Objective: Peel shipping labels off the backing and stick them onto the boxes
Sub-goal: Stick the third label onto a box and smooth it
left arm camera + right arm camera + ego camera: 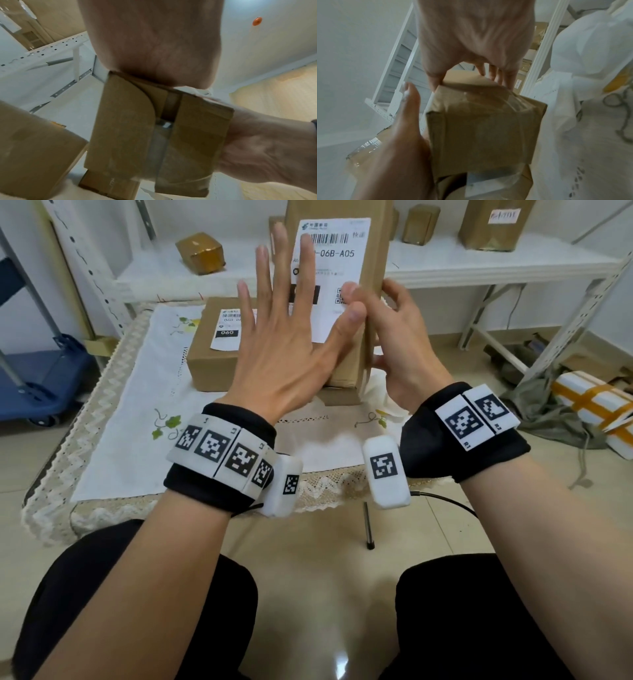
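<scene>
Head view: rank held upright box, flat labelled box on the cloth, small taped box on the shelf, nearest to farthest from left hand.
From the left hand:
1. Upright box, right under its fingers.
2. Flat labelled box, just left, on the cloth.
3. Small taped box, back left on the shelf.

White metal shelving [479, 268], glossy beige tiled floor [325, 594], lace-edged tablecloth [137, 405]

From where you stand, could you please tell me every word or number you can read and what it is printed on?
"06B-A05": shipping label on the upright box.
"060": black patch on the label of the flat box.
Smaller print, barcodes, QR code and the shelf box's label: too blurred to read.
</scene>
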`<state>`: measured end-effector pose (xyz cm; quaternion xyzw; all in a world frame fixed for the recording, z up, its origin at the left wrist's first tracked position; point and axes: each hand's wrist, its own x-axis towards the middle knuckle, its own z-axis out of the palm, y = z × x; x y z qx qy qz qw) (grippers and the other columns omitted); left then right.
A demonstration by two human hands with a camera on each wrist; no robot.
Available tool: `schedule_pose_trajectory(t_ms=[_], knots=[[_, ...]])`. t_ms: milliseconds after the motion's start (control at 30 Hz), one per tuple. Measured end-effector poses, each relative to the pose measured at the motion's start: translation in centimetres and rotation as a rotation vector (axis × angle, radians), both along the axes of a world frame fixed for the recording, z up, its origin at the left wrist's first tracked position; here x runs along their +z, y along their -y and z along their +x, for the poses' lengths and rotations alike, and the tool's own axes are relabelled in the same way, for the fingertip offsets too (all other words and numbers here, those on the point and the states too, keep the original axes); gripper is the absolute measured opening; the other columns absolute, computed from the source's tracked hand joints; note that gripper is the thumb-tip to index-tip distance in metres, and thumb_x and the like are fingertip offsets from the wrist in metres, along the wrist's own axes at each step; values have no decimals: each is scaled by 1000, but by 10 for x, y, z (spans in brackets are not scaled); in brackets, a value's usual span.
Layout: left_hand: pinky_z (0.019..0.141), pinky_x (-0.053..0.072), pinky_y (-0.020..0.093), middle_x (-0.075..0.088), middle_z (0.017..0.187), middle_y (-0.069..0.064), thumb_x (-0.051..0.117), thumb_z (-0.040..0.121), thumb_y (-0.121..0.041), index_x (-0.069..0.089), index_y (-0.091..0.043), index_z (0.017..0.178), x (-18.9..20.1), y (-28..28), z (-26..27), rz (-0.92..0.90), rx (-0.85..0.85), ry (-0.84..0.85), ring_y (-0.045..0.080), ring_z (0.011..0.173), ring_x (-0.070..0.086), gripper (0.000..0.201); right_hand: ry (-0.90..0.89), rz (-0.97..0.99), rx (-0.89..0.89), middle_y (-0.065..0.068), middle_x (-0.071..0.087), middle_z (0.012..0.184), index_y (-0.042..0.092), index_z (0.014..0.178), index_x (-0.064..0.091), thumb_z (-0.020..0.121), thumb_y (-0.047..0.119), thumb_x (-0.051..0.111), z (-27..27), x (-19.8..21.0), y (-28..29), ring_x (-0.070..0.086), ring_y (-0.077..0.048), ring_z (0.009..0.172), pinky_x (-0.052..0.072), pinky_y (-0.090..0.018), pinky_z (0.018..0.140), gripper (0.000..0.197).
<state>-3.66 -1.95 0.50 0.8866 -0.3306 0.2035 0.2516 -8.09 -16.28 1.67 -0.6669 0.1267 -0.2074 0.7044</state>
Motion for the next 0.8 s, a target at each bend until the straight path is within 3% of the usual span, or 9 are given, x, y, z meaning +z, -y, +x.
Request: schedule_pose_trajectory(t_ms=[167,333,533,667,800], knots=[[124,-14,52,-22,169,5,13,94,-74,-13,-19,162,-9,-5,9,-25,1,-76,25,156,-20,91,-29,-16,-2,9,76,106,20,143,47,91,35,76,5,-3,4,73,-2,79,56,-24,69,61],[124,-13,57,-26,168,4,10,90,-78,-16,-20,161,-11,-21,22,-60,26,-185,24,155,-22,96,-124,-67,66,11,76,105,22,141,54,90,43,74,5,-5,15,73,-2,74,54,-21,58,58],[124,-12,55,-15,170,14,18,101,-67,-6,-16,163,10,-13,15,102,-14,118,33,156,-16,84,-133,-164,199,15,73,97,24,142,56,94,47,69,3,-4,9,70,1,70,54,-23,61,54],[124,-12,56,-16,170,15,17,101,-68,-6,-16,163,6,-12,21,117,20,112,35,156,-17,84,-118,-186,218,7,72,108,24,144,52,93,45,70,1,-1,8,69,3,66,53,-21,58,58],[123,-13,57,-17,169,15,14,99,-70,-6,-17,163,5,-19,30,64,29,69,35,156,-18,86,-136,-201,237,7,73,111,25,143,53,78,46,75,0,-4,7,71,1,71,53,-20,56,71]])
